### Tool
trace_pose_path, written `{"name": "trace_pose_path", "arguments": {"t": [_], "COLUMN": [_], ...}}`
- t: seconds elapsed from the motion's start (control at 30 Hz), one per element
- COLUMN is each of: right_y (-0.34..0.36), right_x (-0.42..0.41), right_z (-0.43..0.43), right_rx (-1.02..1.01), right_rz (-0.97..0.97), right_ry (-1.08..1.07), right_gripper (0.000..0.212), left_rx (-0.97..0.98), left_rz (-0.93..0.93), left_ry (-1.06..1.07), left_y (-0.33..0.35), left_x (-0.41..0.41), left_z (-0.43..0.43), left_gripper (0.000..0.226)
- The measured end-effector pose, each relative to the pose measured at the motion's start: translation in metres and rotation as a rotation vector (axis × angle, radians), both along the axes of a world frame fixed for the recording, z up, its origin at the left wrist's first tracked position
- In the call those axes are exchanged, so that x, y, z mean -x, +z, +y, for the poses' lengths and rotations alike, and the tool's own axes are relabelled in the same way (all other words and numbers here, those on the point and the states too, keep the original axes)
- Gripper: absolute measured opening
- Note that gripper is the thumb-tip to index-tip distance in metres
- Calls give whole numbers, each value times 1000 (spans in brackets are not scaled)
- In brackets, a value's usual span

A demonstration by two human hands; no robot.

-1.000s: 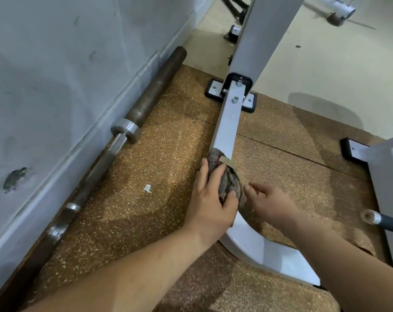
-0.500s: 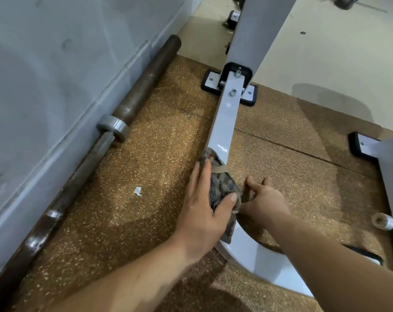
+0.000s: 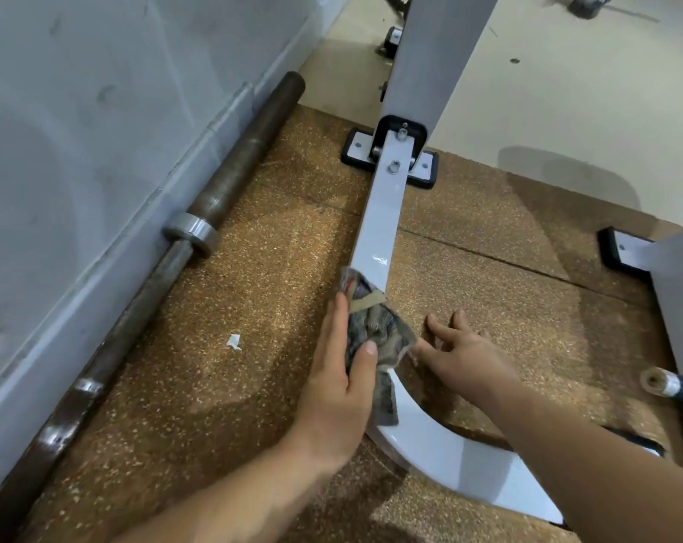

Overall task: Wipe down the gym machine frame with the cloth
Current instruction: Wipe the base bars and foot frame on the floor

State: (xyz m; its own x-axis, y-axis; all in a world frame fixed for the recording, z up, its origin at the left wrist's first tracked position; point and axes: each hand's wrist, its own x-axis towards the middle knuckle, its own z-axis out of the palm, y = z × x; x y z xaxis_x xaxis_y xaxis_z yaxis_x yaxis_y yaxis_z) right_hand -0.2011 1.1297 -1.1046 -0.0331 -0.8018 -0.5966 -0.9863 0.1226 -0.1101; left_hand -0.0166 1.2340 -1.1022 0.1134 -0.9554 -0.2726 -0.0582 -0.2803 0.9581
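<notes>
A white gym machine frame bar [image 3: 381,221] runs along the floor from a bolted black foot plate [image 3: 422,168] toward me, curving right near my arms. A dark patterned cloth [image 3: 375,331] is draped over the bar midway. My left hand [image 3: 340,389] grips the cloth against the bar's left side, thumb over the top. My right hand [image 3: 465,352] rests with straight, spread fingers on the brown speckled mat just right of the bar, fingertips close to the cloth's edge.
A rusty barbell [image 3: 214,205] lies along the grey wall [image 3: 77,150] on the left. A white paper scrap [image 3: 234,341] lies on the mat [image 3: 253,307]. Another frame foot [image 3: 626,252] and a padded handle end [image 3: 661,384] sit at the right. The thick upright post [image 3: 438,52] rises behind.
My left hand has slid the cloth a little farther up the bar. My right hand has let its fingers spread flat on the mat beside the bar.
</notes>
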Motion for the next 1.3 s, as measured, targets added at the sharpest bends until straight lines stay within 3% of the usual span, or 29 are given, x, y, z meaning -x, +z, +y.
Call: {"name": "trace_pose_path", "arguments": {"t": [0.13, 0.23, 0.3, 0.37, 0.5, 0.63, 0.8, 1.07, 1.17, 1.3], "right_y": [2, -2, 0, -1, -6, -11, -13, -17, -15, -25], "right_x": [8, 11, 18, 31, 49, 47, 46, 44, 42, 51], "right_z": [0, 3, 7, 13, 17, 3, -4, 6, 9, 7], "right_rx": [21, 117, 223, 258, 92, 64, 45, 15, 27, 24], "right_rz": [73, 95, 83, 62, 77, 99, 120, 99, 97, 92], "right_ry": [89, 97, 7, -103, -154, -161, -151, -149, -169, -142], "right_gripper": [101, 91, 81, 85, 109, 108, 108, 99, 98, 107], "left_rx": [20, -29, -88, -85, -22, -70, 12, 54, 6, 24], "left_rz": [-80, 60, 153, 121, 13, 0, 48, -296, -297, -163], "left_ry": [34, -18, -18, 11, 137, 206, 165, 50, 22, 9], "left_y": [-1, -6, -4, -2, 1, -1, -13, -2, -6, -5], "left_x": [26, 4, -12, -13, 26, 41, 19, 55, 37, 5], "left_z": [36, -5, -32, -36, 15, 19, -7, 53, 18, -34], "left_gripper": [71, 80, 77, 71, 71, 75, 82, 90, 102, 93]}}
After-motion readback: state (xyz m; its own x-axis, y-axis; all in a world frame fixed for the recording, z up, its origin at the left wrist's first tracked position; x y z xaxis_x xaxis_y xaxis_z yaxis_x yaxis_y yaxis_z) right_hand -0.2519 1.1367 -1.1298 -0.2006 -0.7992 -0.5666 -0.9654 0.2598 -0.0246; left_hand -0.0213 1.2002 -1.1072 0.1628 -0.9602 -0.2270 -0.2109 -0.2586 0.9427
